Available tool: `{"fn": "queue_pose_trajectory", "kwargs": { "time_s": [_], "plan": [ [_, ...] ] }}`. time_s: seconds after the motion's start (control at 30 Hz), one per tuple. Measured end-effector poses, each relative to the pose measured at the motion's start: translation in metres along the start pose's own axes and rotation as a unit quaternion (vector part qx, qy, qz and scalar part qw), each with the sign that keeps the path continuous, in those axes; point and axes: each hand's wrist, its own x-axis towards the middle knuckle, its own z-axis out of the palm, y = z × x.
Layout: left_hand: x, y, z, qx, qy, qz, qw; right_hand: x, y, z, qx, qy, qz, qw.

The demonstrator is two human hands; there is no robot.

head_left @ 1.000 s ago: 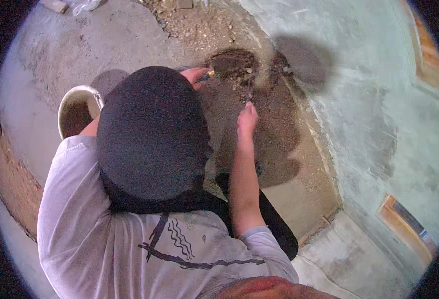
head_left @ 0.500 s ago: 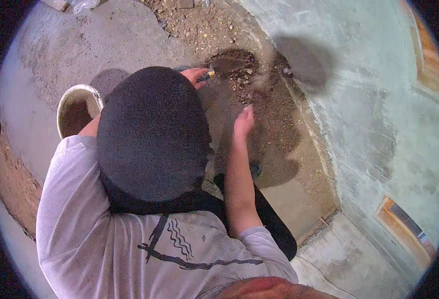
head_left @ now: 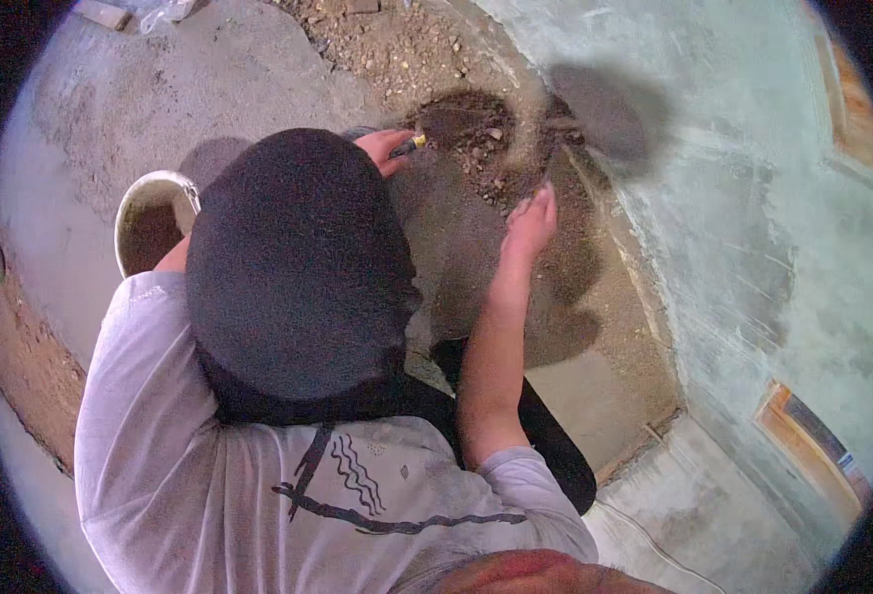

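Observation:
My left hand [head_left: 382,148] reaches out past my black-clad knee [head_left: 298,267], closed around a hand tool [head_left: 409,147] with a dark handle and yellow end. A grey part of that tool shows beside the knee; the rest is hidden. My right hand [head_left: 532,223] is over the loose soil, fingers stretched out and slightly blurred, with nothing visible in them. Just beyond it, loose stones and dirt [head_left: 491,163] lie in a heap by a dark hollow [head_left: 456,114] in the ground.
A pale bucket [head_left: 119,228] stands at the left beside my left arm. Smooth grey cement [head_left: 208,79] covers the far left floor. A greenish-grey wall [head_left: 723,228] rises on the right, along the soil's edge. An orange-and-dark board [head_left: 808,441] is at the lower right.
My right hand has moved right and a little farther away, its fingers now more stretched out. Stones in the heap lie differently. My left hand still holds the tool, its handle showing more.

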Motion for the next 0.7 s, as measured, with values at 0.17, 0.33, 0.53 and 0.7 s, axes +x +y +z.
{"fn": "queue_pose_trajectory", "kwargs": {
  "time_s": [0.17,0.33,0.53,0.7],
  "plan": [
    [0.002,0.000,0.000,-0.008,-0.012,-0.008,1.000,-0.012,0.018,0.012,0.132,0.016,-0.077,0.988],
    [-0.001,0.004,-0.004,-0.004,-0.032,-0.027,0.999,-0.041,0.105,0.005,-0.071,-0.063,0.190,0.977],
    [0.002,0.006,-0.006,-0.008,-0.036,-0.025,0.999,-0.026,0.123,0.000,-0.095,-0.046,0.111,0.988],
    [0.001,0.004,-0.003,0.014,-0.030,-0.036,0.999,-0.009,0.080,-0.004,-0.093,-0.037,0.102,0.990]
  ]
}}
